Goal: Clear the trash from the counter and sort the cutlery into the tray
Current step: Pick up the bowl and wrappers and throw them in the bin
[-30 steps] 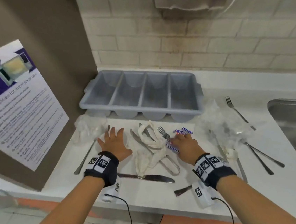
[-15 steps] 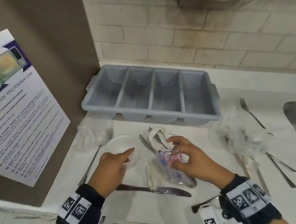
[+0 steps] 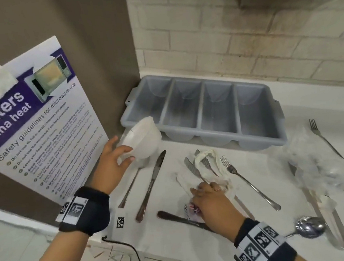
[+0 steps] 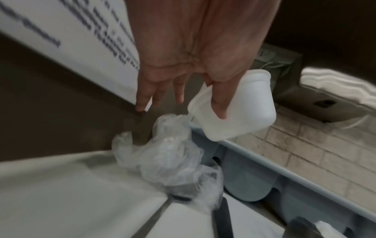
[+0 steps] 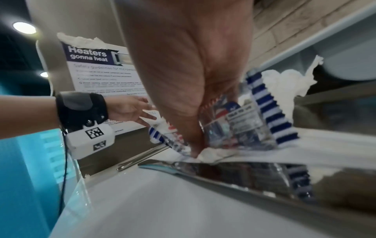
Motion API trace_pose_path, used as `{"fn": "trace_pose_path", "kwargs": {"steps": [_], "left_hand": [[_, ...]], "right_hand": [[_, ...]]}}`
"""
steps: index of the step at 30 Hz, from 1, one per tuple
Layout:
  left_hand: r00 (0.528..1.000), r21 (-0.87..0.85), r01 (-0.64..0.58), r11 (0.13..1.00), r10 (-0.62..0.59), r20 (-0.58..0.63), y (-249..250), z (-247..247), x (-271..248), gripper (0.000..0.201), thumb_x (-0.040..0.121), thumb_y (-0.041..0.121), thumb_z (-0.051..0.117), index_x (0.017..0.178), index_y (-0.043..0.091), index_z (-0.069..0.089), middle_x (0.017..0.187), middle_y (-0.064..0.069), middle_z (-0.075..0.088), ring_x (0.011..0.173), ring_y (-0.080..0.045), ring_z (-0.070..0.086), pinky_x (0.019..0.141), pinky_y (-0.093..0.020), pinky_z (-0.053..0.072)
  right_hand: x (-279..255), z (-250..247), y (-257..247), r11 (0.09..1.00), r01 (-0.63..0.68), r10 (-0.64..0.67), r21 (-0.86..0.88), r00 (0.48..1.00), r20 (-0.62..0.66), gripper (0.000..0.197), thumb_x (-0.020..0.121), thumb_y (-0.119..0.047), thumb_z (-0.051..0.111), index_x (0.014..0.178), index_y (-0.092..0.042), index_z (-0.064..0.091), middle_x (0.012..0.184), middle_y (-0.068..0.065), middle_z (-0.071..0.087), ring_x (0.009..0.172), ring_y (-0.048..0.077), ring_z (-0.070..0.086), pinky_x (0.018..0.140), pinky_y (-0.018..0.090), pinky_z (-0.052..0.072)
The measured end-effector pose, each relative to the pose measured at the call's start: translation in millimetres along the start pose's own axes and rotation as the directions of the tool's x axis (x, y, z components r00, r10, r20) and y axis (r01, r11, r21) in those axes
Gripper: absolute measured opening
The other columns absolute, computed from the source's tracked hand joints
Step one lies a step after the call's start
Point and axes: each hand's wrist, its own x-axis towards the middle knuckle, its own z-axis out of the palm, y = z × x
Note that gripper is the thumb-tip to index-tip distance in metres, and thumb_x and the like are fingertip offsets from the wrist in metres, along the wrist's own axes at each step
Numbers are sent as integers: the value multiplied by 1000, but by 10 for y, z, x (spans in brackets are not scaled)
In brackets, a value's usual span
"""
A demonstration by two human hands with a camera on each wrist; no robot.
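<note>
Trash is only starting to leave the counter (image 3: 162, 246), and sorting is not yet under way: the gray tray (image 3: 202, 108), sitting at the far side against the wall, is showing four bare compartments. The left hand (image 3: 109, 166) is lifting a white plastic cup (image 3: 141, 139), tilted, thumb and fingers curled round its rim, just left of the tray. The right hand (image 3: 212, 202) is closing on a striped wrapper (image 5: 240, 119) and crumpled white paper (image 3: 207, 162) in the middle of the counter. Crumpled clear plastic (image 4: 167, 154) is lying below the cup, and a second clump of plastic (image 3: 316, 157) is sitting to the right. Knives (image 3: 151, 183), forks (image 3: 246, 182) and a spoon (image 3: 309, 226) are all still lying loose, several under the trash, so nearly everything seems left to do.
</note>
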Motion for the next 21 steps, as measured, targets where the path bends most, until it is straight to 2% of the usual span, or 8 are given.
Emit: {"fn": "trace_pose_path", "kwargs": {"steps": [3, 5, 7, 10, 13, 16, 19, 21], "left_hand": [[997, 1, 15, 1000, -15, 75, -34, 100, 221, 20, 79, 6, 68, 84, 25, 63, 151, -12, 27, 138, -26, 31, 105, -20, 18], [993, -36, 7, 999, -3, 119, -53, 179, 320, 37, 76, 1, 71, 68, 35, 57, 149, -11, 28, 138, -25, 29, 106, -21, 18], [984, -61, 19, 998, -8, 177, -92, 230, 374, 52, 73, -4, 71, 58, 44, 58, 137, -9, 38, 131, -25, 35, 104, -22, 23], [966, -50, 66, 997, -51, 253, -176, 274, 406, 47, 75, -4, 68, 60, 41, 62, 112, -7, 52, 115, -30, 50, 93, -29, 37], [974, -27, 107, 994, -99, 204, -241, 288, 407, 36, 75, -7, 65, 66, 28, 60, 109, -15, 60, 107, -35, 56, 89, -31, 41], [993, -58, 73, 996, -68, 95, -226, 247, 350, 40, 76, -13, 59, 65, 25, 59, 101, -12, 62, 101, -32, 57, 83, -24, 41], [1000, -97, -15, 995, 16, 9, -59, 130, 197, 44, 76, -15, 59, 64, 28, 58, 89, 0, 60, 87, -14, 56, 67, 7, 40], [998, -135, -66, 989, 65, -15, 38, 82, 80, 47, 75, -14, 61, 61, 31, 61, 85, 12, 60, 82, 3, 56, 66, 9, 38]], "right_hand": [[28, 58, 8, 982, -11, 13, 188, 1000, -6, 25, 51, -2, 75, 71, -15, 68, 85, 2, 74, 74, 21, 67, 61, 22, 51], [45, 45, 17, 921, -76, 84, 382, 996, -4, 25, 66, 13, 53, 80, -6, 63, 86, 11, 67, 82, 28, 60, 68, 26, 44], [37, -10, 37, 859, -104, 120, 502, 993, -1, 33, 68, 16, 44, 87, -6, 61, 89, 11, 65, 86, 25, 57, 73, 30, 44], [-23, -205, 116, 741, -112, 189, 662, 981, -46, 40, 72, 15, 47, 97, -14, 60, 91, 0, 65, 83, 6, 58, 76, 18, 47], [-40, -537, 299, 585, -128, 387, 801, 912, -137, 46, 73, 17, 54, 104, -16, 60, 93, -6, 58, 72, -13, 55, 63, 0, 41], [16, -754, 649, 403, -148, 498, 903, 863, -81, 54, 73, 17, 64, 115, -15, 52, 90, -4, 54, 50, -7, 55, 51, 1, 43], [179, -741, 974, 522, -301, 401, 798, 912, 82, 73, 72, 9, 71, 132, -20, 43, 127, 8, 48, 64, 12, 57, 66, 17, 54], [328, -679, 1106, 631, -359, 307, 688, 930, 204, 82, 72, 11, 69, 139, -21, 35, 145, 5, 31, 86, 18, 58, 80, 34, 57]]}}
